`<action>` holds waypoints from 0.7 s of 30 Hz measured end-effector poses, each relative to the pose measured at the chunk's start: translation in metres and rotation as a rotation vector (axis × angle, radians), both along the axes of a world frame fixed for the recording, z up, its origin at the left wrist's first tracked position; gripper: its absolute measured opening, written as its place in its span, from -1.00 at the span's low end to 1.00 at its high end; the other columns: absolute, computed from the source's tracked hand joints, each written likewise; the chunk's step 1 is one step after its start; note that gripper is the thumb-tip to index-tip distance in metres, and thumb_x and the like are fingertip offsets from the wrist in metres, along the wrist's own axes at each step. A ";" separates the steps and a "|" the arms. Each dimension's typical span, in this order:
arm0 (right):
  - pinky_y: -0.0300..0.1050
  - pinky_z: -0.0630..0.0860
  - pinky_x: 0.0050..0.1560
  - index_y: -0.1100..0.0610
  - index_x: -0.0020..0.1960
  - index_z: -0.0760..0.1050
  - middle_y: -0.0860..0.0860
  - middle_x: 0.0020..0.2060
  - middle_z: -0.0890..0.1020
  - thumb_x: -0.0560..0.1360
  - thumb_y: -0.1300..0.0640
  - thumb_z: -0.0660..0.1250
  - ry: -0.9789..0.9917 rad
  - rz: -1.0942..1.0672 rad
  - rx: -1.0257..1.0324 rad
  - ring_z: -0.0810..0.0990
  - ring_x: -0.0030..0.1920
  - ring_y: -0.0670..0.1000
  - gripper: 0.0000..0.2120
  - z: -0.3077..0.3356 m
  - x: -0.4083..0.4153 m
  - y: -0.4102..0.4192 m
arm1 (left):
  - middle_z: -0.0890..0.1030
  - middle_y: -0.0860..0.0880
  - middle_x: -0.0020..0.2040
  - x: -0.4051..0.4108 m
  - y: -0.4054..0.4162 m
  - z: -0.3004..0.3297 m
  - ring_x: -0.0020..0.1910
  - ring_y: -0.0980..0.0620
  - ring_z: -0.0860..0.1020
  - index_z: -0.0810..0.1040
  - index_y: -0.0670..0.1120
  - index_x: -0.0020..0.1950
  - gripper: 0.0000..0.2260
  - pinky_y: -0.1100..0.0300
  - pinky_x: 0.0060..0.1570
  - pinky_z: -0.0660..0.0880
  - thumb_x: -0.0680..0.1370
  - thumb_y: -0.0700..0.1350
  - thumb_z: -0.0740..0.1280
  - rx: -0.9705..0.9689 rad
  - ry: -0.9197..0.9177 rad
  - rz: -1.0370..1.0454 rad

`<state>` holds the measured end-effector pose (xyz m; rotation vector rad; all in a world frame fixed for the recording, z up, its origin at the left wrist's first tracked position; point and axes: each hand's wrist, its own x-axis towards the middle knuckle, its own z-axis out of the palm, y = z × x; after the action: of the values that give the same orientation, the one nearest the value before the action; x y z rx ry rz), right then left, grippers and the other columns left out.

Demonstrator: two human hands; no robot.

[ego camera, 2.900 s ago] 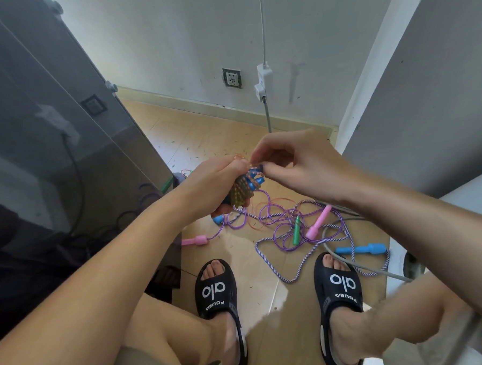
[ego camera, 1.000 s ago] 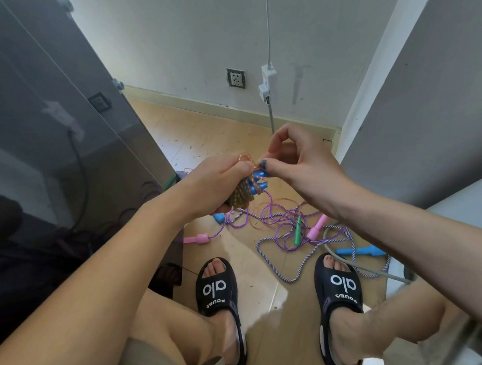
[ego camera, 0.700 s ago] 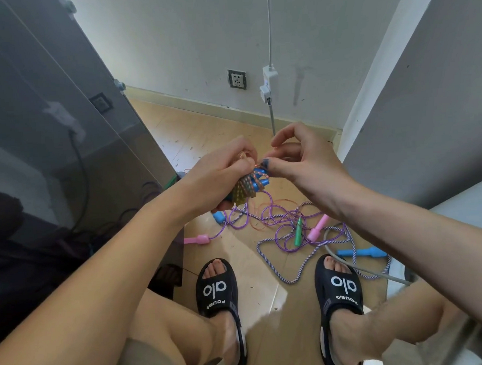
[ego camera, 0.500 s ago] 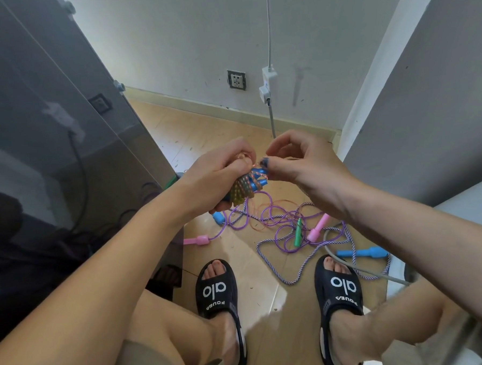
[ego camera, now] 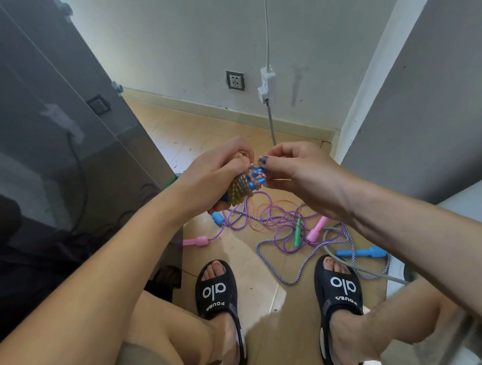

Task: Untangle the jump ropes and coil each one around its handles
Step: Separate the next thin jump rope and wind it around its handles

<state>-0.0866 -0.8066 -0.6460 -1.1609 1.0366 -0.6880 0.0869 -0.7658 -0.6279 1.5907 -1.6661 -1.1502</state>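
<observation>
Seated view over the knees, read from left to right. The left hand (ego camera: 219,172) was clenched around the coiled rope bundle (ego camera: 240,188), a multicoloured braided rope wound about blue handles and held above the floor. Just right of it, the right hand (ego camera: 292,171) pinched the free end of that rope at the blue handle tips (ego camera: 257,174), thumb and forefinger closed and the other fingers loosely curled. The step in hand appeared to be securing the final turn: this would go best with the left grip kept tight so the wraps cannot slacken, while the right hand draws the tail snug and tucks it beneath a neighbouring turn. On the floor below lay the remaining tangle (ego camera: 281,222) of purple and striped ropes, with a pink handle (ego camera: 197,241) at left, a green handle (ego camera: 297,232) and a second pink one (ego camera: 316,232) near the middle, and a blue handle (ego camera: 360,252) at right, all still to be untangled. Compared with 0.5 s earlier, the hands and bundle sat almost unchanged; against 0.7 s earlier, the right fingers, then raised and spread, had closed down onto the bundle.
</observation>
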 end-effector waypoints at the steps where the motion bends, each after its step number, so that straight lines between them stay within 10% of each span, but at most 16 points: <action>1: -0.04 0.55 0.03 0.25 -0.01 0.50 0.22 -0.10 0.58 0.58 0.29 0.32 -0.044 -0.005 0.057 0.54 -0.10 0.10 -0.99 0.000 0.001 0.000 | 0.51 -0.32 -0.08 0.000 0.000 0.000 -0.46 -0.01 0.42 0.48 0.01 0.07 -0.87 0.20 -0.58 0.33 0.69 -0.10 0.14 0.000 -0.001 0.000; 21: 0.08 0.57 0.16 0.17 0.08 0.46 0.10 -0.12 0.60 0.55 0.35 0.31 -0.206 -0.009 0.233 0.58 -0.06 0.07 -0.85 0.000 0.001 -0.004 | 0.50 -0.12 -0.21 -0.001 0.001 0.001 -0.52 0.11 0.40 0.49 0.03 0.03 -0.85 0.24 -0.58 0.33 0.69 -0.12 0.15 -0.031 -0.054 0.004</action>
<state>-0.0855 -0.8106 -0.6461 -0.8656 0.9207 -0.6604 0.0862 -0.7645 -0.6274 1.6180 -1.7063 -1.0828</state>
